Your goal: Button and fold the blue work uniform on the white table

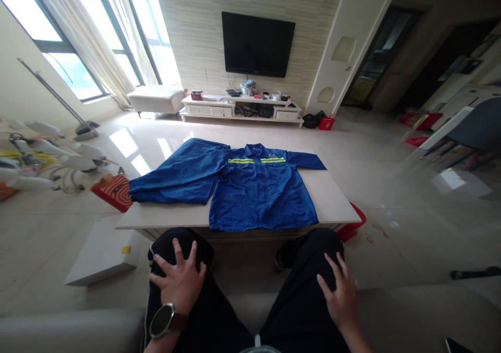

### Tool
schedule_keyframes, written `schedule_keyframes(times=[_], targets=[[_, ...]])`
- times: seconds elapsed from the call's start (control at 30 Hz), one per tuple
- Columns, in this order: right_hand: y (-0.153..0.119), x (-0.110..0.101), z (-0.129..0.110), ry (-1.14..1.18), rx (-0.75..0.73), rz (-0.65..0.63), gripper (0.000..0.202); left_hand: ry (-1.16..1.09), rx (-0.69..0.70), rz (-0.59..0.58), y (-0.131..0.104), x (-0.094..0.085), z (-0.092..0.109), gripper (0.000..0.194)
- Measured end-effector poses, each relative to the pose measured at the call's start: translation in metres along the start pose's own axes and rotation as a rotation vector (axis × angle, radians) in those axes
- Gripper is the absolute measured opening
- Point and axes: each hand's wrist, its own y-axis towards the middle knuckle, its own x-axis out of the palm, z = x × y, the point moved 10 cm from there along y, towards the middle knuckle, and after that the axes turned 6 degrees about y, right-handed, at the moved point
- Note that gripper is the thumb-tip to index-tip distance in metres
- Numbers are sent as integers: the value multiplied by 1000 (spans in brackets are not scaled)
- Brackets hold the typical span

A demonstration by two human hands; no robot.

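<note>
Head view: rests L hand [180, 282] & R hand [340, 293] splayed on knees [323, 240] — faces blue jacket [262, 193], flat on wht table [335, 201] just beyond, w/ 2nd blue garment [180, 173] at left.

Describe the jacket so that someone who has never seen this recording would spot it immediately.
From the large black television, look down to the white table in the foreground. The blue jacket lies spread on it, right of another blue garment, its collar toward the television. Yellow-green stripes across its chest set it apart from that garment, which shows none.
</note>
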Motion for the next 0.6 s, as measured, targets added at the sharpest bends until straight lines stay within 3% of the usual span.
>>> schedule_keyframes(times=[0.6], targets=[[-2, -1, -1, 18, 9, 4, 59, -34, 5, 32, -1, 0, 1, 59]])
